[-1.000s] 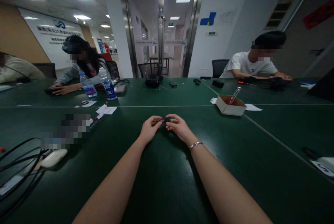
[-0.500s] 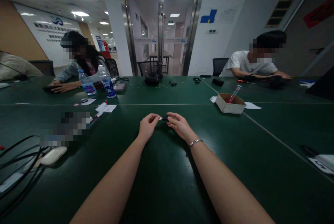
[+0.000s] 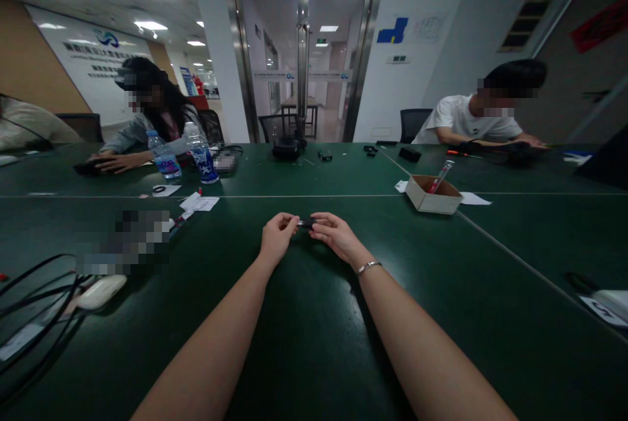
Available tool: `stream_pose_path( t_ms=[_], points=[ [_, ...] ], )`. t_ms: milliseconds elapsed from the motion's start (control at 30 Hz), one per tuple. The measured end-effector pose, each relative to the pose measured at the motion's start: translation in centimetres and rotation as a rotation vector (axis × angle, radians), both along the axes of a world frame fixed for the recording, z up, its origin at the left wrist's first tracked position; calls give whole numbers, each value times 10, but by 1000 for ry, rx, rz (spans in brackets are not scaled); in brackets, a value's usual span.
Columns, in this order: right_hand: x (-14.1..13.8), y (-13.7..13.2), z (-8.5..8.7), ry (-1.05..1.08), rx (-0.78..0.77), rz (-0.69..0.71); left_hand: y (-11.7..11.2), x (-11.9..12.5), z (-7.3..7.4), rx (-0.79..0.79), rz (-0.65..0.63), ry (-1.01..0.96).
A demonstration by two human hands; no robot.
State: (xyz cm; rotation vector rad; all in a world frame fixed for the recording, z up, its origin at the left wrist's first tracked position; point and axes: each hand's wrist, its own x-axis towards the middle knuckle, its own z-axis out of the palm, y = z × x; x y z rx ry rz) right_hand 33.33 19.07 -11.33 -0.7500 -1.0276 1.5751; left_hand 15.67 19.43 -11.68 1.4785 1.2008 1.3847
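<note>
Over the dark green tabletop (image 3: 304,316), a small black piece with a silver end (image 3: 307,222) spans the gap between my hands. Its exact kind is too small to make out. My left hand (image 3: 277,235) pinches the silver end between thumb and forefinger. From the other side, my right hand (image 3: 338,236) has its thumb and fingers closed on the black end, partly covering it. A silver bracelet (image 3: 369,267) circles my right wrist.
An open cardboard box (image 3: 434,200) with a red-tipped tube stands ahead right. Two plastic bottles (image 3: 201,156) are ahead left. Black cables (image 3: 63,297) and a white rounded case (image 3: 102,292) lie at the left. Two people (image 3: 471,121) sit across the table, another at far left.
My right hand has shifted slightly left, and its fingers have moved a little on the black end. My left hand keeps its pinch. The person across on the right has leaned slightly right.
</note>
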Motion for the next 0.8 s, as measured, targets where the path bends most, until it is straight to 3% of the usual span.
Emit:
stream_pose_path(
  t_ms=[800],
  points=[
    [1, -2, 2, -15, 27, 47, -2, -5, 4, -153, 13, 60]
  ],
)
